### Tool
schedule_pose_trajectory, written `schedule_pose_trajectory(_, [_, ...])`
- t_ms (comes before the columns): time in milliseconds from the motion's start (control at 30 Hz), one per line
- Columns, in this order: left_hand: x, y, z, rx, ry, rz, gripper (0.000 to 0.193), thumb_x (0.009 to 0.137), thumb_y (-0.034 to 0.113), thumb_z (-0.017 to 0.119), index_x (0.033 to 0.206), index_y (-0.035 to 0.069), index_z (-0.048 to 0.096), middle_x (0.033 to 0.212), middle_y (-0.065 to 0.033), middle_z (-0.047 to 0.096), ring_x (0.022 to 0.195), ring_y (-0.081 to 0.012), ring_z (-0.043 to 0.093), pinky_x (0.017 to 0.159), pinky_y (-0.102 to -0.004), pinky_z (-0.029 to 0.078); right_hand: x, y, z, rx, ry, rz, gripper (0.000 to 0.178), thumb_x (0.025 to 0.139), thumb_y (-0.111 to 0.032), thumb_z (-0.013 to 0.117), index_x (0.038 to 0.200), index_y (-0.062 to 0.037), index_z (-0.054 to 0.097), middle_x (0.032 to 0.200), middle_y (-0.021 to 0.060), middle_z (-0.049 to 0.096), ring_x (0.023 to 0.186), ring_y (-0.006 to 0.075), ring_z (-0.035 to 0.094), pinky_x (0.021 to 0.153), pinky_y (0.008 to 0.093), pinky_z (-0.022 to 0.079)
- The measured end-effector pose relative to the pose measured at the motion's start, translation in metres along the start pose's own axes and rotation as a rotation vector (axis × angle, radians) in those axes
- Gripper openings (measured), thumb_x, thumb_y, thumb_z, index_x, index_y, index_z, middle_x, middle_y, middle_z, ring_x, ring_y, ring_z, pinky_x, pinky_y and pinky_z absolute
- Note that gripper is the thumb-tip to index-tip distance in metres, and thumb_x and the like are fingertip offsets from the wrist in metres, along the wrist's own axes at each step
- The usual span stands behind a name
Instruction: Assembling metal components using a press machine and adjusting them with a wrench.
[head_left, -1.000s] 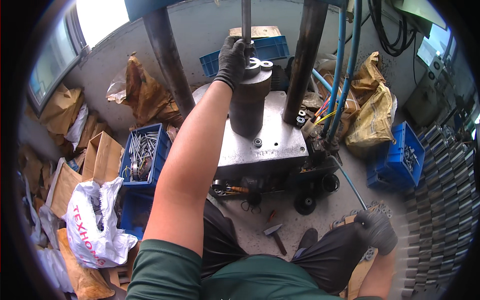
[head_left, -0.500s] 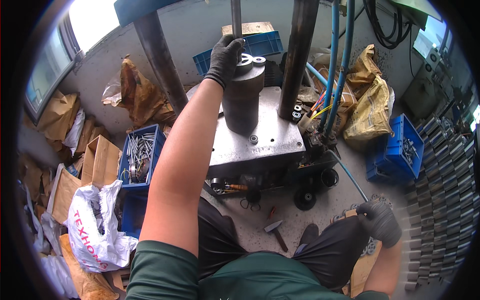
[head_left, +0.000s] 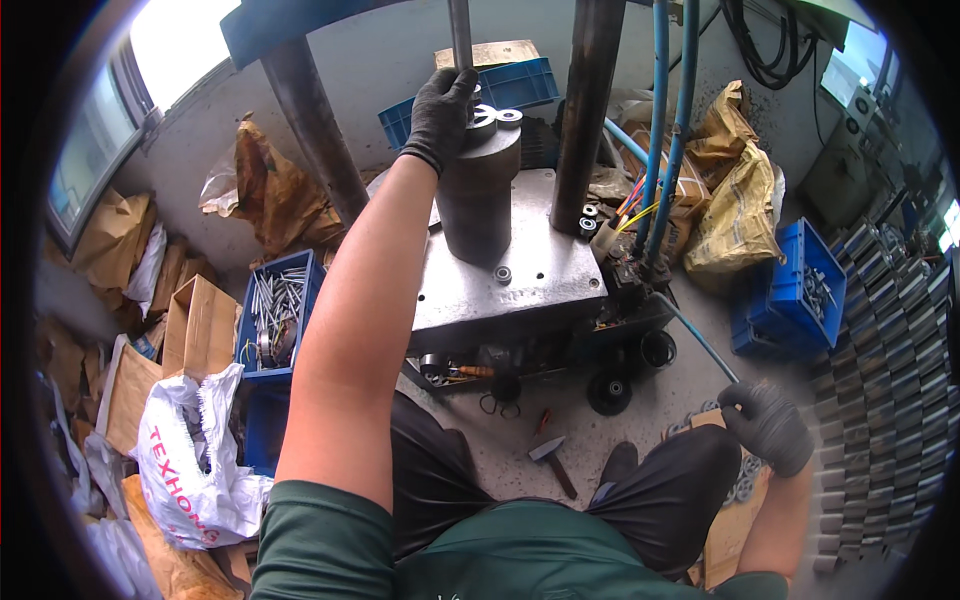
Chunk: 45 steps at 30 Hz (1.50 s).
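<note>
The left hand (head_left: 441, 112), gloved, rests curled on flat metal rings (head_left: 490, 118) atop the upright dark cylinder (head_left: 478, 195) on the press plate (head_left: 520, 270); the right hand (head_left: 768, 425) hangs fisted, far off.

Right hand (head_left: 768, 428) contents hidden by glove

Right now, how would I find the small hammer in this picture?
Start at the grey steel plate of the press. Look below its front edge to the concrete floor, between the person's knees. The hammer lies there alone, with a dark head and wooden handle.
</note>
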<state>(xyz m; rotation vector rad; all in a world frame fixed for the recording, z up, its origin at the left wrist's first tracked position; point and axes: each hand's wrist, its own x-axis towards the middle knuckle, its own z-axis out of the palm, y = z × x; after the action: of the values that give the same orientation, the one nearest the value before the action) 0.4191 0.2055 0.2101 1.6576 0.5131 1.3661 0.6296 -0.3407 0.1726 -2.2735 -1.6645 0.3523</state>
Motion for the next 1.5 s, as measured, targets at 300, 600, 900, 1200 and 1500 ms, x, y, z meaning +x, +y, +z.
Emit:
schedule_pose_trajectory(300, [-0.004,0.007,0.006,-0.011,0.002,-0.037,0.027,0.108,0.029,0.066,0.105,0.003,0.068,0.076,-0.0008,0.061,0.066,-0.0108,0.056,0.064,-0.0284,0.048,-0.003,0.013,-0.001,-0.08,-0.078,-0.057,0.028,0.086,-0.008,0.072,0.113,-0.0029,0.076,0.099,0.0184,0.077,0.087,0.0349,0.075,0.08,0.0417,0.059])
schedule_pose_trajectory(600, [-0.005,0.009,0.006,-0.024,0.013,-0.043,0.024,0.108,0.026,0.065,0.106,0.003,0.068,0.075,-0.0002,0.059,0.066,-0.0107,0.055,0.063,-0.0284,0.048,-0.003,0.015,-0.001,-0.05,-0.068,-0.081,0.028,0.087,-0.005,0.071,0.114,-0.0009,0.076,0.099,0.0207,0.078,0.09,0.0337,0.077,0.08,0.042,0.06])
schedule_pose_trajectory(900, [-0.004,0.006,0.003,0.025,0.012,-0.024,0.026,0.107,0.028,0.067,0.107,0.002,0.069,0.076,-0.0005,0.061,0.066,-0.0106,0.056,0.063,-0.0282,0.048,-0.001,0.018,0.006,0.172,0.164,0.018,0.028,0.087,-0.003,0.07,0.115,-0.0004,0.075,0.102,0.0209,0.078,0.092,0.035,0.077,0.085,0.0417,0.06])
schedule_pose_trajectory(1200, [-0.001,0.003,0.001,0.012,0.03,-0.022,0.039,0.107,0.042,0.063,0.108,0.004,0.07,0.081,-0.0001,0.062,0.07,-0.0095,0.056,0.064,-0.0274,0.047,0.08,0.008,-0.039,-0.421,0.787,-0.381,0.017,0.092,0.0,0.064,0.109,-0.0027,0.067,0.101,0.0176,0.07,0.09,0.0367,0.07,0.078,0.0458,0.056])
schedule_pose_trajectory(1500, [-0.002,0.004,0.011,-0.158,0.057,-0.027,0.037,0.107,0.041,0.062,0.104,0.005,0.068,0.078,-0.0018,0.06,0.064,-0.0097,0.056,0.057,-0.0283,0.046,0.23,0.016,-0.117,-0.365,0.922,-0.25,0.033,0.102,-0.039,0.066,0.098,-0.0062,0.071,0.097,0.0196,0.072,0.093,0.04,0.07,0.08,0.0471,0.056])
